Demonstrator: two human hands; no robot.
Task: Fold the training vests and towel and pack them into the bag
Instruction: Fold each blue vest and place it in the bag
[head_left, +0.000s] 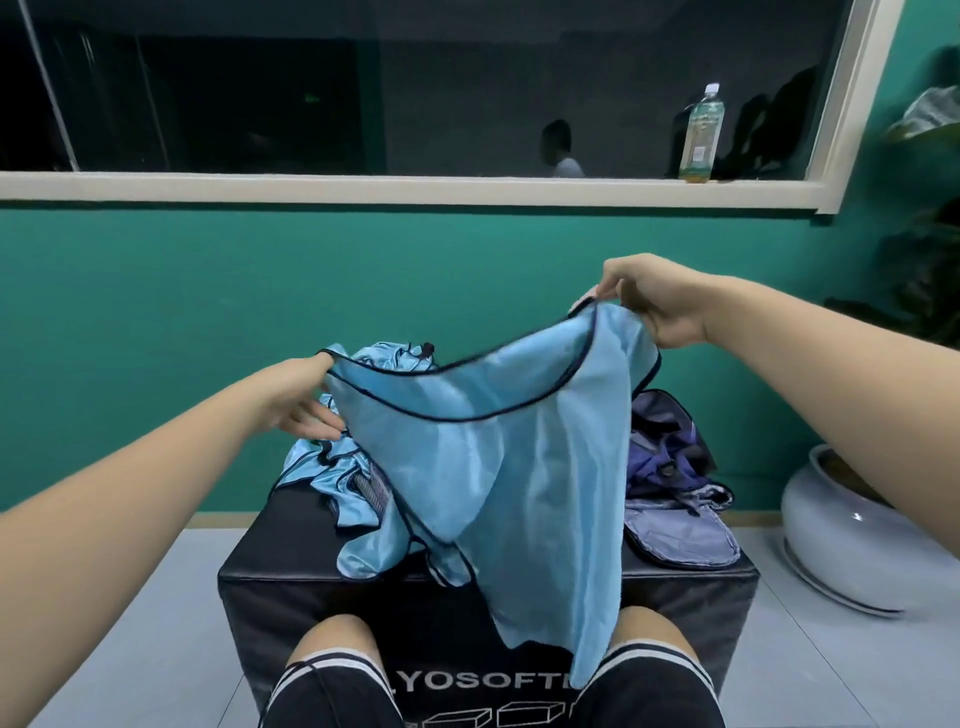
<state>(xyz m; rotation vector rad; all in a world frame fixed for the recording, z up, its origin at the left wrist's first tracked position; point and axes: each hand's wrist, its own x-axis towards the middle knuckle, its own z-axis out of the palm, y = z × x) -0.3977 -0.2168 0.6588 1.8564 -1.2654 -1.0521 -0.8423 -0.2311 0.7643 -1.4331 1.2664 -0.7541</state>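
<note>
The left arm (130, 493) at 8 o'clock and the right arm (831, 374) at 3 o'clock are bare all the way to the left hand (306, 402) and the right hand (654, 301). At 6 o'clock are black shorts (332, 693) with white stripes (657, 656) round each leg, maybe two. Bare knees (332, 636) peek out just above.

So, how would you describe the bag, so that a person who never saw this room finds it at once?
Find the black box standing before the green wall. On its top, at the right end, lies the bag, open. It is dark purple with grey lining, while the vests beside it are shiny light blue.
</note>
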